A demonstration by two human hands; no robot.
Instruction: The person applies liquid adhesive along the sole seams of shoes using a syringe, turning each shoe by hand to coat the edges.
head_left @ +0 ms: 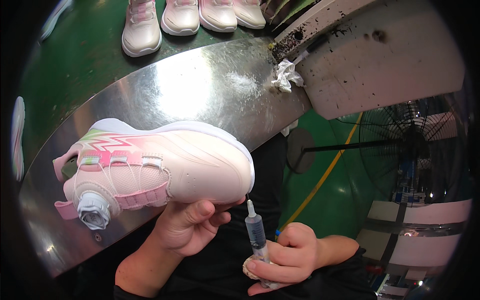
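A pink and cream sneaker (pixel 210 165) with a white sole and a white dial on its pink strap lies on its side in the air above the metal table. My left hand (pixel 187 227) grips it from below near the toe; some fingers are hidden behind the shoe. In my right hand (pixel 292 255) is a clear syringe (pixel 256 232) with dark grey content, held upright. Its thin needle reaches the sole edge at the toe and appears to touch it. A whitish wad (pixel 247 267) sits against the syringe by my fingers. A small blue tip shows beside my right hand.
Several similar sneakers (pixel 142 30) stand on the green surface beyond the curved metal tabletop (pixel 135 95). Crumpled white tissue (pixel 286 75) lies at its far right, beside a stained pale panel (pixel 380 55). A black floor fan (pixel 410 145) stands at right.
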